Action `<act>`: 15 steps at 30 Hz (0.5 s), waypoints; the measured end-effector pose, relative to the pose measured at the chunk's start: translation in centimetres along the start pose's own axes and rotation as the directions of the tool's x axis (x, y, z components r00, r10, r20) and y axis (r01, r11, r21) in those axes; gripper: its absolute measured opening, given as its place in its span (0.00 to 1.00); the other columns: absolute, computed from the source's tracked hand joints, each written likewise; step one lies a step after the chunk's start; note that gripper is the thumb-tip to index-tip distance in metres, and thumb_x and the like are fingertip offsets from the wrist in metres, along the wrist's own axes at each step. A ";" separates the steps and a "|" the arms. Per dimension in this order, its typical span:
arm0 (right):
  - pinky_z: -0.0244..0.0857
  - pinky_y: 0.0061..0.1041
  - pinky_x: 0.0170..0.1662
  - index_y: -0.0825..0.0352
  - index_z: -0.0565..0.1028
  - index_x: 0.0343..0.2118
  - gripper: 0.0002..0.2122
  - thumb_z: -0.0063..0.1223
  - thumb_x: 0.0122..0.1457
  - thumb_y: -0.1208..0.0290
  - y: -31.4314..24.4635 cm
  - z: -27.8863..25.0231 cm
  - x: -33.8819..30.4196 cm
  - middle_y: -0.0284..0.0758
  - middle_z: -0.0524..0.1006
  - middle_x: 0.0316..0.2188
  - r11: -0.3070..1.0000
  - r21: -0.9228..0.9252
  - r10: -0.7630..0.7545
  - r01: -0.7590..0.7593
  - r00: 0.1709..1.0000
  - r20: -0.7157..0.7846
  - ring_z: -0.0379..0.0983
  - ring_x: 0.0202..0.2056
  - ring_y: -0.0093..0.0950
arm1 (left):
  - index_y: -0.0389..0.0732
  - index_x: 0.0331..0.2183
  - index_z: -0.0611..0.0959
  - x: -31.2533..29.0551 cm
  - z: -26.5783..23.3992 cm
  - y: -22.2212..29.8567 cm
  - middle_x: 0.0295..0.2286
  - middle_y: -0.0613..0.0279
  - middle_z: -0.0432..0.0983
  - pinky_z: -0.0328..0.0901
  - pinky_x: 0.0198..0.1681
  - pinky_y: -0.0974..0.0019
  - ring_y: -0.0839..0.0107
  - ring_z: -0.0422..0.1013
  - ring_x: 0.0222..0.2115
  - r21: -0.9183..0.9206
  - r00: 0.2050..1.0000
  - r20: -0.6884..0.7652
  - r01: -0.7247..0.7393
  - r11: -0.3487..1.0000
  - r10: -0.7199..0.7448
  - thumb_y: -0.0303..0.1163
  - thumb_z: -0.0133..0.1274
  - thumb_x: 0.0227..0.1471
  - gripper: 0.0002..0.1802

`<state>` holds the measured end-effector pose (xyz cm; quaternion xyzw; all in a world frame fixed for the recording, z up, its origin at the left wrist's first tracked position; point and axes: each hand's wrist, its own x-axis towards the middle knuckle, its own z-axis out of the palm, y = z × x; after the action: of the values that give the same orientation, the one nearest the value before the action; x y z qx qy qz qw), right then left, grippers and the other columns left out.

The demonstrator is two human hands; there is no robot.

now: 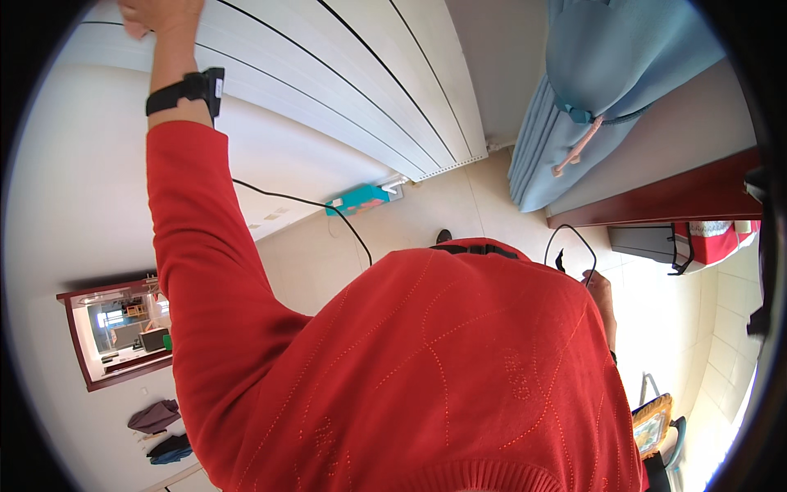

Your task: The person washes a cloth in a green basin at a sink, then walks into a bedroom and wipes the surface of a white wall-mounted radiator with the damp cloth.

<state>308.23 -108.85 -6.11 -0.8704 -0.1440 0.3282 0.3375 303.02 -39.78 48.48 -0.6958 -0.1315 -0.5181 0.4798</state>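
Note:
My left arm in a red sleeve reaches up to the far left, with a black band and device (187, 92) at the wrist. My left hand (164, 15) is against or just over a white ribbed panel, like a radiator (328, 74). The picture's rim cuts off most of its fingers, so their grip does not show. Low at my right side, my right hand (601, 293) is closed around a thin black cable (571, 227), which loops up from it. My body hides part of that hand. Another stretch of black cable (316, 202) runs behind my left arm.
A teal box (358, 199) lies on the floor by the panel's lower end. Blue curtains (566, 107) hang tied at the right, beside a dark red ledge (672, 190). A red-framed mirror or opening (82, 344) and hung clothes (156, 416) are at left. A gold-framed picture (652, 426) stands lower right.

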 end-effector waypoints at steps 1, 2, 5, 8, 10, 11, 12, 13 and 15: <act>0.70 0.29 0.37 0.70 0.78 0.38 0.11 0.44 0.54 0.81 0.0 0.0 -0.1 0.42 0.80 0.26 1.000 0.002 -0.006 0.006 1.000 0.020 0.77 0.31 0.33 | 0.46 0.54 0.71 -1.3 -0.4 0.7 0.51 0.46 0.63 0.51 0.59 0.43 0.39 0.53 0.57 -0.007 0.999 0.044 -0.024 1.000 0.024 0.36 0.56 0.47 0.31; 0.70 0.29 0.36 0.70 0.78 0.38 0.11 0.44 0.54 0.81 -0.1 -0.1 -0.3 0.42 0.80 0.26 1.000 0.000 -0.019 0.019 0.999 0.026 0.78 0.31 0.34 | 0.45 0.54 0.72 -2.5 -0.8 1.3 0.50 0.46 0.63 0.51 0.59 0.42 0.38 0.53 0.56 -0.016 0.995 0.089 -0.048 0.999 0.049 0.37 0.56 0.46 0.31; 0.70 0.30 0.36 0.69 0.78 0.38 0.12 0.43 0.54 0.81 -0.2 -0.6 -0.6 0.43 0.80 0.27 1.000 -0.028 -0.008 0.010 0.997 0.079 0.78 0.31 0.36 | 0.44 0.53 0.73 -5.7 -2.0 2.8 0.50 0.45 0.63 0.49 0.58 0.38 0.36 0.54 0.56 -0.047 0.984 0.166 -0.052 0.998 0.059 0.39 0.58 0.43 0.33; 0.70 0.31 0.37 0.68 0.78 0.38 0.13 0.43 0.53 0.81 -0.7 -1.4 -0.6 0.43 0.80 0.28 0.990 -0.128 -0.041 0.055 0.993 0.109 0.78 0.32 0.37 | 0.43 0.52 0.73 -8.1 -2.9 4.1 0.49 0.45 0.64 0.49 0.58 0.36 0.34 0.54 0.55 -0.097 0.971 0.236 -0.011 0.995 0.033 0.40 0.58 0.41 0.33; 0.70 0.31 0.37 0.68 0.78 0.38 0.13 0.43 0.52 0.81 -1.3 -2.0 -0.7 0.43 0.80 0.28 0.990 -0.134 -0.039 0.052 0.994 0.098 0.78 0.33 0.38 | 0.43 0.51 0.74 -9.4 -3.5 5.3 0.48 0.45 0.64 0.48 0.58 0.35 0.34 0.54 0.55 -0.122 0.962 0.269 -0.010 0.993 0.043 0.40 0.59 0.41 0.33; 0.70 0.31 0.38 0.68 0.78 0.38 0.13 0.43 0.52 0.81 -1.6 -2.3 -0.7 0.43 0.80 0.28 0.990 -0.137 -0.022 0.035 0.995 0.094 0.78 0.33 0.38 | 0.43 0.51 0.74 -9.9 -3.8 5.9 0.48 0.45 0.64 0.48 0.58 0.35 0.33 0.53 0.55 -0.150 0.954 0.295 -0.007 0.989 0.051 0.40 0.59 0.40 0.33; 0.70 0.32 0.38 0.68 0.78 0.38 0.13 0.43 0.52 0.81 -1.9 -2.5 -0.8 0.43 0.80 0.28 0.986 -0.159 -0.039 0.052 0.996 0.082 0.78 0.33 0.38 | 0.44 0.51 0.74 -10.5 -4.2 6.5 0.47 0.45 0.65 0.48 0.58 0.34 0.33 0.53 0.55 -0.180 0.946 0.317 -0.004 0.984 0.062 0.40 0.60 0.40 0.33; 0.70 0.32 0.38 0.68 0.78 0.38 0.13 0.43 0.52 0.81 -2.2 -2.5 -0.9 0.43 0.80 0.29 0.983 -0.175 -0.050 0.061 0.996 0.072 0.78 0.33 0.38 | 0.44 0.50 0.74 -11.4 -4.7 7.3 0.47 0.47 0.65 0.47 0.59 0.34 0.34 0.52 0.55 -0.168 0.949 0.313 0.003 0.986 0.050 0.39 0.61 0.38 0.34; 0.70 0.33 0.38 0.68 0.78 0.38 0.13 0.43 0.53 0.81 -2.7 -2.4 -1.4 0.43 0.80 0.29 0.978 -0.198 -0.063 0.069 0.997 0.035 0.78 0.33 0.39 | 0.43 0.50 0.74 -13.0 -5.4 8.6 0.46 0.47 0.65 0.47 0.59 0.34 0.34 0.52 0.56 -0.202 0.945 0.323 0.013 0.979 0.054 0.40 0.62 0.37 0.35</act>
<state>308.75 -108.72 -2.24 -0.8898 -0.2097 0.3131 0.2572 300.07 -44.43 32.87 -0.8185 -0.1487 -0.4009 0.3838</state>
